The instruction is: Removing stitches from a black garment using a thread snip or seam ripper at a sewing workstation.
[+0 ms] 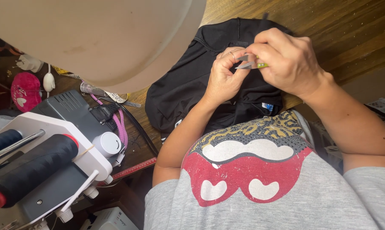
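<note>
Both hands over the black garment [188,89] near the bench's [350,30] front edge: right hand [288,59] pinched on small thread snips [250,64], left hand [222,76] fingers closed on fabric w/ them.

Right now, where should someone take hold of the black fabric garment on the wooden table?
Probably the black fabric garment at its bare left half, coming from the left: it lies flat and uncovered there, while both hands, left hand and right hand, crowd its upper right.

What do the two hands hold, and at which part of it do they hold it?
The right hand holds small thread snips with a yellow-green grip, by the handle end. The left hand pinches the black garment beside the blades.
</note>
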